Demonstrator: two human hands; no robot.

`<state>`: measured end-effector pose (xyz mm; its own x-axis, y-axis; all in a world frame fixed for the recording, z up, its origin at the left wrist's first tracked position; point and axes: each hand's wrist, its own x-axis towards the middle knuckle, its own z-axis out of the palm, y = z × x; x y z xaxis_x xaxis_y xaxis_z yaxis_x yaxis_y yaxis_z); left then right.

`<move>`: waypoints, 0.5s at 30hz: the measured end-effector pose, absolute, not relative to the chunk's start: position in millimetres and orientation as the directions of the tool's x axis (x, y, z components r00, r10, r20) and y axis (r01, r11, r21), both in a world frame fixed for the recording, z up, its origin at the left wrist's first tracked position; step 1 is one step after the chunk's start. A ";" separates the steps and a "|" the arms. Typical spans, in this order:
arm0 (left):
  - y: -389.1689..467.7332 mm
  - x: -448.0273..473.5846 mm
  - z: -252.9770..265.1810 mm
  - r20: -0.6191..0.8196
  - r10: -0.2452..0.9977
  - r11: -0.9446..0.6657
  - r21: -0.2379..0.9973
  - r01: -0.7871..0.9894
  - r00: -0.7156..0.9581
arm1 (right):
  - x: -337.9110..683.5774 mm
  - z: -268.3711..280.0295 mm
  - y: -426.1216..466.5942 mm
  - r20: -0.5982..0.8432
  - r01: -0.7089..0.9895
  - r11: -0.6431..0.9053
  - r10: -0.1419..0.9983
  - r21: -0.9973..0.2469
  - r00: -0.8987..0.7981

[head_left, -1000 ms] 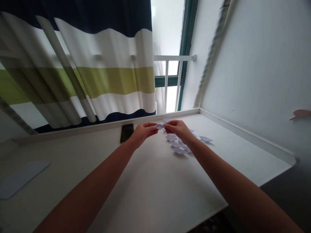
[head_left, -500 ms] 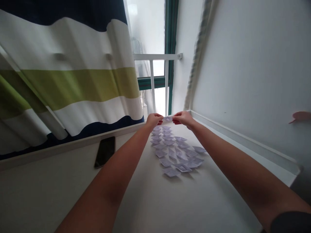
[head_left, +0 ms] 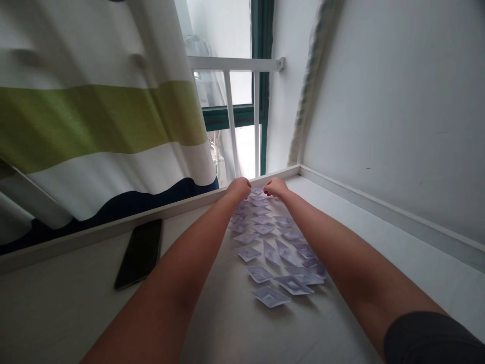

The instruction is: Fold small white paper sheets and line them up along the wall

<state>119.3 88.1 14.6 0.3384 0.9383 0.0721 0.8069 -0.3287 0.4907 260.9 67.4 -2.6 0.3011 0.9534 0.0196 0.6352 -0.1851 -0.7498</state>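
At the far end of the white surface, a small white paper boat point(head_left: 257, 191) sits between my two hands, at the head of the rows. My left hand point(head_left: 239, 188) is closed at the boat's left tip, its fingertips partly hidden behind the hand. On the other side, the fingers of my right hand point(head_left: 276, 186) pinch the right tip. Several more folded paper boats spread toward me, among them a near one point(head_left: 271, 297) and one standing slightly askew point(head_left: 271, 253). My right forearm covers part of the rightmost boats.
A black phone point(head_left: 139, 254) lies left of my left forearm. A raised white ledge point(head_left: 182, 208) borders the surface at the back, with a striped curtain point(head_left: 113, 119) hanging behind it. White railing point(head_left: 235, 64) crosses the window. A wall point(head_left: 394, 121) stands on the right.
My hands have lowered the held paper boat to the far end of the rows. The view has tilted down and moved nearer, so the boats and phone look larger.
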 end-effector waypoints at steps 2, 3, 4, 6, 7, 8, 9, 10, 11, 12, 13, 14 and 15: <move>89.3 118.9 12.0 0.091 0.933 -0.352 0.445 0.823 0.350 | 260.2 -7.2 70.1 0.003 0.669 -0.207 0.954 -0.714 0.299; 89.9 118.6 10.9 0.104 0.930 -0.362 0.425 0.829 0.352 | 259.7 -8.9 71.0 -0.001 0.688 -0.214 0.955 -0.693 0.296; 90.6 118.4 9.9 0.114 0.927 -0.370 0.411 0.833 0.356 | 259.1 -10.2 71.6 0.004 0.703 -0.214 0.956 -0.679 0.294; 91.9 117.8 8.2 0.114 0.924 -0.380 0.397 0.835 0.366 | 258.2 -11.8 72.2 0.022 0.722 -0.203 0.957 -0.662 0.289; 92.5 117.5 7.6 0.112 0.922 -0.383 0.395 0.835 0.370 | 258.0 -12.3 72.4 0.030 0.728 -0.197 0.958 -0.657 0.286; 92.9 117.2 7.1 0.114 0.920 -0.388 0.393 0.834 0.375 | 257.9 -12.5 72.6 0.035 0.730 -0.193 0.958 -0.656 0.284; 93.1 116.9 6.9 0.119 0.919 -0.392 0.390 0.833 0.377 | 258.1 -12.8 72.8 0.036 0.731 -0.190 0.959 -0.656 0.282; 93.1 116.5 6.9 0.123 0.918 -0.394 0.389 0.833 0.377 | 258.4 -13.0 73.1 0.035 0.729 -0.188 0.959 -0.658 0.280; 92.9 116.0 7.3 0.123 0.920 -0.390 0.389 0.834 0.373 | 258.8 -13.2 73.5 0.033 0.727 -0.187 0.960 -0.661 0.277; 92.5 115.4 7.9 0.120 0.923 -0.383 0.390 0.837 0.367 | 259.3 -13.6 74.0 0.031 0.724 -0.187 0.961 -0.664 0.276; 91.9 114.6 8.8 0.114 0.925 -0.376 0.392 0.839 0.362 | 259.8 -14.0 74.6 0.028 0.721 -0.187 0.961 -0.667 0.276; 91.3 113.6 9.9 0.111 0.928 -0.370 0.396 0.840 0.356 | 260.4 -14.4 75.0 0.025 0.720 -0.190 0.961 -0.667 0.277; 90.6 112.3 11.2 0.114 0.929 -0.366 0.403 0.839 0.351 | 260.9 -14.7 75.4 0.023 0.720 -0.194 0.960 -0.667 0.280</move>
<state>112.3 90.6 11.2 0.3513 0.9293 0.1141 0.8388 -0.3665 0.4026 260.9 75.4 -14.7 0.2800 0.9597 0.0230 0.7196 -0.1940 -0.6667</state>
